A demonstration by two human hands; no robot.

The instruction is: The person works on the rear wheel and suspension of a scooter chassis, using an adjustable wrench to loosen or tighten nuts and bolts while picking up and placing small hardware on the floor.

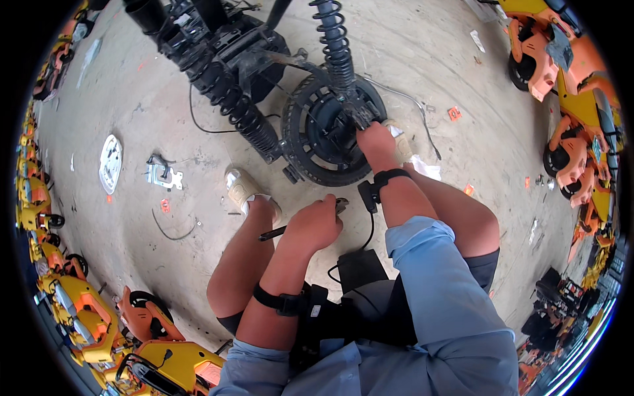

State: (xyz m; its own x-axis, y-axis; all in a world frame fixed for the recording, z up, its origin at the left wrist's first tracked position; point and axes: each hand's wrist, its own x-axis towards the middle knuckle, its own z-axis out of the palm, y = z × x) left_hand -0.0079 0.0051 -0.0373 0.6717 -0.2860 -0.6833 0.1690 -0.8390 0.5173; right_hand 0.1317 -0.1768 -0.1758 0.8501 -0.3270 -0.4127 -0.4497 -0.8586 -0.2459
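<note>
My left hand (pixel 313 223) is closed round a wrench (pixel 272 233). The dark handle sticks out on the left, and the metal head shows past my fingers on the right. Ahead of me a black-tyred wheel (pixel 288 135) is fitted to a scooter's rear frame. A coil-spring shock absorber (pixel 336 49) runs down to the wheel's hub. At its lower end, by the hub, my right hand (pixel 377 143) is closed; its fingertips and whatever they grip are hidden. A second shock absorber (pixel 231 105) hangs at the wheel's left, its lower end apart from the hub.
On the concrete floor lie a white oval plate (pixel 111 164), a metal bracket (pixel 164 174), a bent cable (pixel 173 236) and a thin hose (pixel 413 99). Orange and yellow scooters (pixel 573 155) line the right side, with more scooters (pixel 78 303) at the left.
</note>
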